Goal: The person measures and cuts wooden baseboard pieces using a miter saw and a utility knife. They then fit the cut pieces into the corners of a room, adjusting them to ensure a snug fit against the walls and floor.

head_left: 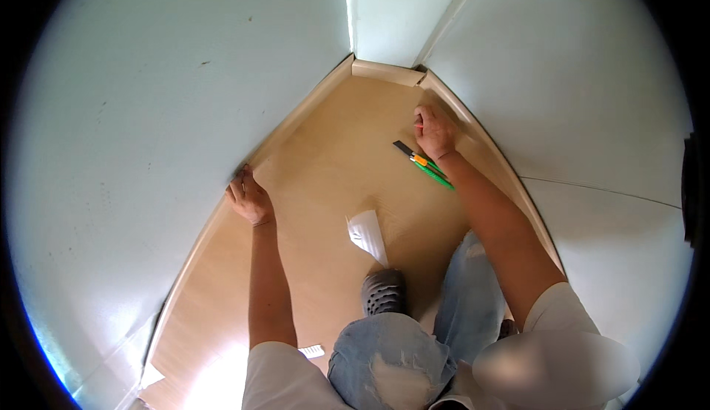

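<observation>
My left hand point(250, 198) is at the tan skirting strip point(294, 114) along the left wall, its fingers bent and pinching the top edge. My right hand point(435, 130) is closed low over the floor near the right wall. A bit of red shows between its fingers; the rest of what it holds is hidden. Just below that hand lies a utility knife point(423, 163) with a green handle, an orange slider and a dark blade pointing up and left. A crumpled white scrap of paper point(367, 235) rests on the floor between my arms.
Pale walls point(148, 114) close in on both sides and meet a narrow end panel point(403, 11). A short skirting piece point(386, 72) runs across that end. My shoe point(384, 292) and bent knee point(388, 362) are on the tan floor point(318, 166), near a small white object point(312, 351).
</observation>
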The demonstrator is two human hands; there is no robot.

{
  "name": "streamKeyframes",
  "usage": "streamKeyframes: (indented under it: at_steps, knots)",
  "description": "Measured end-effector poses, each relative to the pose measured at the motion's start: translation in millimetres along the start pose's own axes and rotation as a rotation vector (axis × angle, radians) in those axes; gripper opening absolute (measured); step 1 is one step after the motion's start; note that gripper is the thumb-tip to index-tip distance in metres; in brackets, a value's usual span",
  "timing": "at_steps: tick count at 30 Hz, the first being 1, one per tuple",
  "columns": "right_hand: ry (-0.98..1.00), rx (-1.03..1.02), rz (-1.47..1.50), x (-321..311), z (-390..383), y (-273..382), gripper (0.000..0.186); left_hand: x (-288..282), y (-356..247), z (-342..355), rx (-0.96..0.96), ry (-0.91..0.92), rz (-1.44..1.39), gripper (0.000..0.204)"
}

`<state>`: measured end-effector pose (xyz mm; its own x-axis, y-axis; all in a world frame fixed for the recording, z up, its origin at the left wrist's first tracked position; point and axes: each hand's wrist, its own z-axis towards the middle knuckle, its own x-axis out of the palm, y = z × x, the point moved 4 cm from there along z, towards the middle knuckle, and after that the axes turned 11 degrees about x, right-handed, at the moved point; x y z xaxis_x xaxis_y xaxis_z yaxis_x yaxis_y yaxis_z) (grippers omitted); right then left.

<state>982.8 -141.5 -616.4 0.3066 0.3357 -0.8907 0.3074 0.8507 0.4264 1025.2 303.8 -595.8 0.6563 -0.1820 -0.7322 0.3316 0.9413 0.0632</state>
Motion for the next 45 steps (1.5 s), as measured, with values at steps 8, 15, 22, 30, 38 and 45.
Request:
streamKeyframes:
  at_steps: [8,15,22,30,38,45]
  knots:
    - [0.250,0.110,0.048,-37,-27,-12,0.013,8,9,-4,0.026,-0.019,-0.066,0.015]
    - [0.351,0.269,-0.143,-172,-173,-40,0.017,13,9,-17,-0.057,-0.005,-0.060,0.024]
    - [0.228,0.410,0.007,-227,-249,-17,0.027,7,4,-10,-0.046,-0.074,-0.027,0.023]
    - [0.275,0.393,-0.034,-217,-244,-31,0.025,4,-6,-14,-0.045,-0.102,0.025,0.029]
    - [0.248,0.347,0.012,-213,-240,-20,0.023,5,-4,-26,0.011,-0.028,-0.036,0.043]
    - [0.271,0.363,0.000,-210,-239,-22,0.023,11,-1,-32,0.041,0.004,0.005,0.047]
